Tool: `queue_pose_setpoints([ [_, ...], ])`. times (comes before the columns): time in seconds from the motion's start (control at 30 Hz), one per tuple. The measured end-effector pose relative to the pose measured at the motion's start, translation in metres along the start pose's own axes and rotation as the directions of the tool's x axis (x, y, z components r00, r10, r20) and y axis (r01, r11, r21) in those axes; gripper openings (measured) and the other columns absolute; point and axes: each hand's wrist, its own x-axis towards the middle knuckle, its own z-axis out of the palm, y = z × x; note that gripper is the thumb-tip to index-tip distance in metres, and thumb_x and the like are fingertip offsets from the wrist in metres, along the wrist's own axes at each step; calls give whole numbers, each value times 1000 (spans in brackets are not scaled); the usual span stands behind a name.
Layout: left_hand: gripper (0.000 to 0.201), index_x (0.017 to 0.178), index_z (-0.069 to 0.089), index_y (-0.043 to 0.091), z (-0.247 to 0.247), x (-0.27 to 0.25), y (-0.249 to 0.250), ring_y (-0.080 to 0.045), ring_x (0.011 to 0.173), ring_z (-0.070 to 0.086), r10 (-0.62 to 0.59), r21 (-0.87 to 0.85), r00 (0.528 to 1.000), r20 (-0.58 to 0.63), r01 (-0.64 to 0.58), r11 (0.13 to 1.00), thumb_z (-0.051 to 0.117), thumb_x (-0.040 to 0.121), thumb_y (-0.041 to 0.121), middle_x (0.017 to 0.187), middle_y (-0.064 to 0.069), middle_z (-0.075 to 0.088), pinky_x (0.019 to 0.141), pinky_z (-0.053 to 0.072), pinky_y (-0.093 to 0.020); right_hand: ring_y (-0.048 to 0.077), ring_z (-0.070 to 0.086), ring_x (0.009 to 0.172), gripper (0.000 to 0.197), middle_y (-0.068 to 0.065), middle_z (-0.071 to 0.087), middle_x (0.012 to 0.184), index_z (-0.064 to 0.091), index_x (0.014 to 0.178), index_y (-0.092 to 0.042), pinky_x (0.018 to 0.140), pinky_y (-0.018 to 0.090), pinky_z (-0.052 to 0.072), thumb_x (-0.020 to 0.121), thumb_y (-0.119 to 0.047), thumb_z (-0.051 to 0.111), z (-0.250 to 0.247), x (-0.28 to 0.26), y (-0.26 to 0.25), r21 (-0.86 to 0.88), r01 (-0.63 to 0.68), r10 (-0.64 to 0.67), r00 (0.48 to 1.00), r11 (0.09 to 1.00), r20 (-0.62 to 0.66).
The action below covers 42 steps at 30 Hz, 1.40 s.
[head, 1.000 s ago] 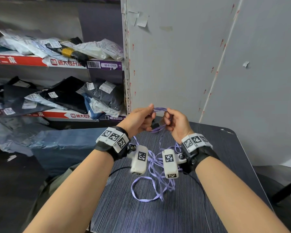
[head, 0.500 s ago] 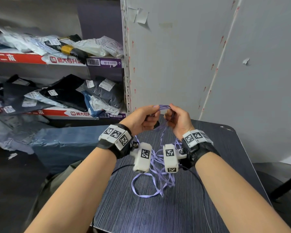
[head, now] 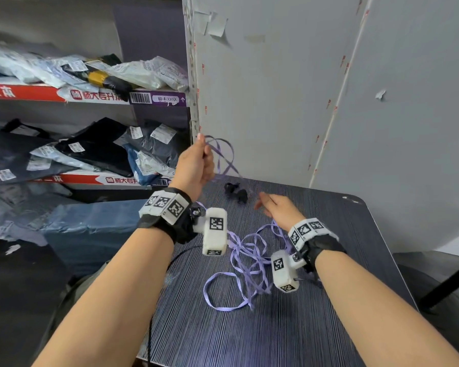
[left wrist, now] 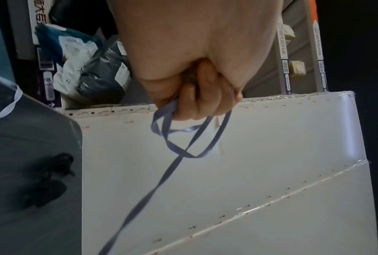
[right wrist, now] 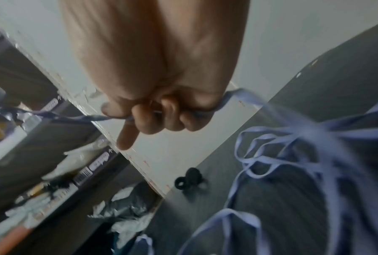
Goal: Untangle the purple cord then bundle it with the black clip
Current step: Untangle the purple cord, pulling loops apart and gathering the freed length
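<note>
Untangling is only partway done, going by how things are lying. The left hand (head: 195, 165) is raised above the far-left edge of the table (head: 329, 327), fingers curled round a couple of loops of the purple cord (head: 245, 263); in the left wrist view those loops are hanging below the fist and crossing once, w/ a single strand running down and away. The right hand (head: 278, 207) is sitting lower, over the table, and the right wrist view shows it clenched on the same cord w/ the strand passing through the curled fingers and the index finger (right wrist: 127, 136) sticking out straight. Most of the cord is lying in a loose snarl on the table between the two forearms, several loops overlapping, one big loop spilling toward the near edge. So only a short length looks gathered; the bulk is not yet straightened. The black clip (head: 235, 191) is lying on the table near the far edge, just beyond the right hand, apart from both hands and from the pile. Left to do, as I judge it: pull the rest free, coil it, then pick up the clip and fasten it round the bundle. Shelves w/ bagged parcels (head: 96, 152) are standing to the left.
</note>
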Motion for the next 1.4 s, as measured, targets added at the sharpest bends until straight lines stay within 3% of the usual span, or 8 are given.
queue_pose_setpoints([
  [0.17, 41, 66, 40, 18, -3, 2, -4, -5, 34, 16, 0, 28, 1000, -6, 0, 1000, 32, 102, 36, 41, 11, 25, 35, 15, -17, 10, 25, 42, 35, -4, 32, 55, 60, 96, -14, 42, 23, 22, 102, -28, 29, 4, 2, 1, -105, 3, -3, 1000, 994, -7],
  [0.43, 44, 60, 30, 19, 7, -4, -10, -6, 34, 15, -88, 98, 991, 105, 78, 992, 36, 101, 33, 42, 9, 21, 38, 12, -19, 10, 39, 48, 30, -5, 49, 60, 61, 95, -11, 49, 27, 30, 101, -25, 36, 9, 25, -27, -160, 132, -177, 934, 978, -311],
  [0.57, 44, 60, 29, 19, 11, -6, -7, -5, 32, 16, -102, 56, 985, 139, 95, 994, 33, 102, 32, 40, 10, 23, 40, 11, -21, 26, 56, 67, 39, 8, 59, 75, 62, 91, -10, 65, 32, 42, 100, -33, 32, 10, 34, -35, -404, 27, -97, 983, 914, -155],
  [0.7, 42, 64, 34, 19, 11, -6, -4, -5, 33, 18, -78, -13, 978, 193, 82, 997, 30, 102, 34, 42, 10, 26, 41, 13, -22, 28, 55, 72, 43, 4, 51, 66, 50, 68, -13, 65, 30, 39, 99, -36, 31, 13, 37, -39, -628, 34, -36, 999, 777, 10],
  [1.0, 29, 73, 36, 17, 16, -2, -2, -8, 41, 31, -69, -108, 974, 217, 94, 990, 25, 99, 14, 52, 6, 39, 51, 24, -23, 28, 56, 76, 37, 7, 55, 77, 50, 78, -11, 72, 38, 47, 99, -36, 32, 22, 31, -50, -706, 153, -97, 988, 691, 120],
  [1.2, 25, 80, 33, 14, 20, 3, -10, -16, 48, 58, 44, 16, 994, 105, -46, 999, 24, 104, 16, 62, -6, 56, 54, 52, -26, 33, 59, 84, 17, 13, 63, 95, 50, 105, -9, 69, 39, 48, 96, -21, 42, 19, 16, -55, -648, 372, -352, 921, 664, 168],
  [1.3, 21, 85, 32, 15, 20, 4, -15, -18, 60, 63, 84, 161, 993, 82, -97, 982, 23, 104, 16, 73, -8, 57, 64, 55, -30, 29, 55, 96, 18, 10, 62, 104, 58, 104, -11, 72, 35, 44, 96, -21, 46, 16, 14, -57, -645, 487, -450, 860, 589, 239],
  [1.4, 13, 96, 29, 9, 19, 6, -20, -16, 63, 64, 106, 333, 990, 91, -130, 934, 22, 104, 16, 81, -8, 58, 56, 54, -21, 28, 49, 104, 23, 8, 60, 110, 64, 109, -11, 80, 39, 44, 94, -21, 50, 11, 13, -58, -628, 520, -508, 833, 579, 222],
])
